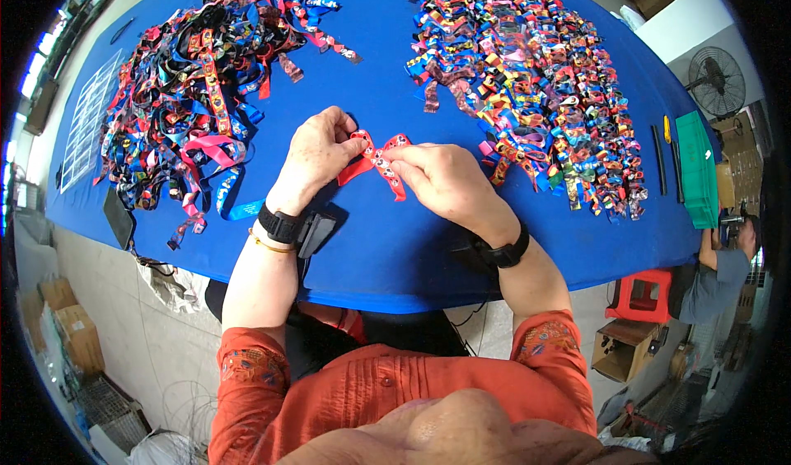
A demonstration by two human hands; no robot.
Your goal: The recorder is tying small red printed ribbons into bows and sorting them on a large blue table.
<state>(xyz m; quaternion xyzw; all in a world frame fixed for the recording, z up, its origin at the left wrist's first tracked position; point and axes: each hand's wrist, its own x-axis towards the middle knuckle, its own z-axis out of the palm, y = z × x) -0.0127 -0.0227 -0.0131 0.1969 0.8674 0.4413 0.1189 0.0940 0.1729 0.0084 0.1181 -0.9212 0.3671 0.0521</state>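
Observation:
A red printed ribbon [381,163], folded into a bow shape, is held over the blue table [387,251] by both hands. My left hand [317,148] pinches its left loop. My right hand [441,177] pinches the right side, fingertips meeting at the middle. Its two tails hang down between the hands. A tangled heap of loose coloured ribbons [194,86] lies at the left. At the right spreads a wide pile of folded ribbon bows [535,78]. Both wrists wear black bands.
A green tray [699,168] and a dark stick [659,158] lie at the table's right end. A red stool [641,294], a cardboard box [622,348] and another person [715,280] are to the right. A black device [118,216] and a printed sheet [86,119] sit left.

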